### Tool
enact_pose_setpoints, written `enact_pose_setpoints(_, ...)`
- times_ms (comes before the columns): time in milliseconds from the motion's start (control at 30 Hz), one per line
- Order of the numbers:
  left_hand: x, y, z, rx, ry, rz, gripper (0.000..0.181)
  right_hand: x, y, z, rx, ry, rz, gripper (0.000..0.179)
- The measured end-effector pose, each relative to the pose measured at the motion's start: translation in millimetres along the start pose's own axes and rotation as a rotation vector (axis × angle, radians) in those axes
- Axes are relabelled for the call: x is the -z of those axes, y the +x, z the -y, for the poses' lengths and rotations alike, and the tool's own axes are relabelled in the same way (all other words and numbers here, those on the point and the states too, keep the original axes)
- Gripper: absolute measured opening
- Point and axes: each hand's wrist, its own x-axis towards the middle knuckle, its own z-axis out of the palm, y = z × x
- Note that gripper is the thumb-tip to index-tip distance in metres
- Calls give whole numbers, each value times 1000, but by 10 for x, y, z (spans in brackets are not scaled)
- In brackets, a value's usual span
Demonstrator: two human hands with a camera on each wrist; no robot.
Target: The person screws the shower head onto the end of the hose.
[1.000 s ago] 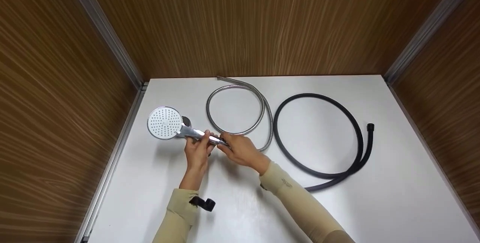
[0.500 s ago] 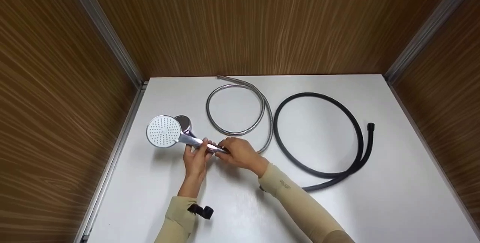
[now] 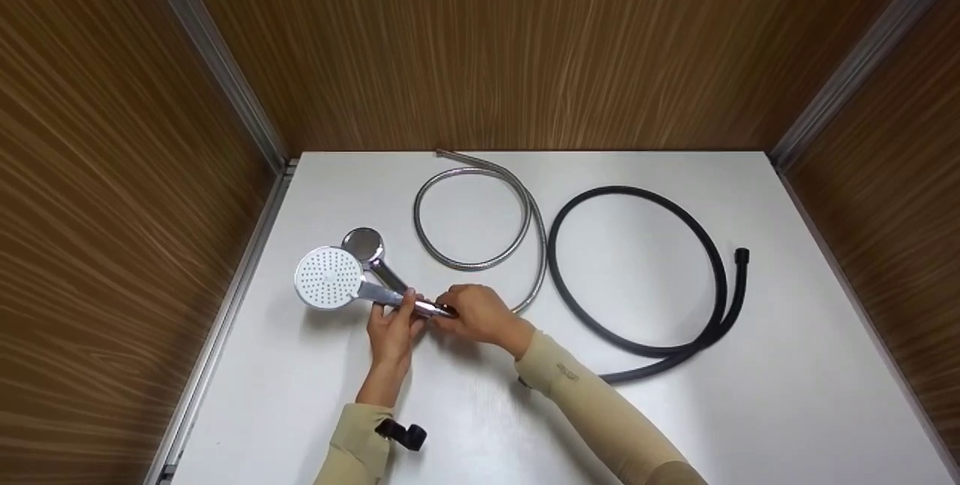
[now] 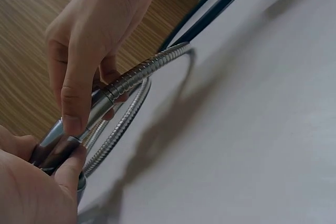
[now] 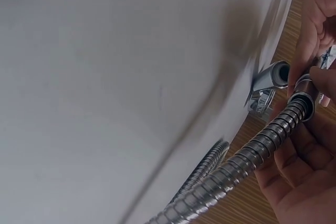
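A chrome hand shower with a round white spray face (image 3: 328, 278) is held above the table by my left hand (image 3: 390, 336), thumb on top of its handle. At the handle's lower end, my right hand (image 3: 484, 314) pinches the end nut (image 4: 100, 107) of a ribbed metal shower hose (image 3: 417, 215). In the left wrist view the nut lines up with the handle's end. Whether the thread is engaged is hidden by fingers. From the nut, the hose (image 5: 236, 166) runs off to a loop on the table. Behind the handle lies a second, smaller chrome hand shower (image 3: 364, 243).
A thick black hose (image 3: 553, 252) lies coiled on the right half of the white table (image 3: 787, 395), its black end nut (image 3: 742, 255) pointing toward the back. Wood-grain panels (image 3: 480, 50) enclose the table at the back and on both sides.
Both hands have come slightly nearer the person, bringing the hand shower and hose end along. More of the second hand shower shows now. My right fingers stay around the nut.
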Motion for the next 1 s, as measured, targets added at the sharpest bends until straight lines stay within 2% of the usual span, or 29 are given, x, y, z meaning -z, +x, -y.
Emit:
enact_pose_setpoints(367, 65, -26, 67, 15, -4, -8, 47, -24, -21, -1, 7, -14, 30, 16)
enact_pose_setpoints(833, 106, -47, 68, 46, -22, 9, 48, -32, -28, 2, 16, -18, 47, 19)
enact_pose_setpoints(1000, 117, -39, 79, 37, -40, 18, 46, -18, -24, 12, 22, -19, 43, 18)
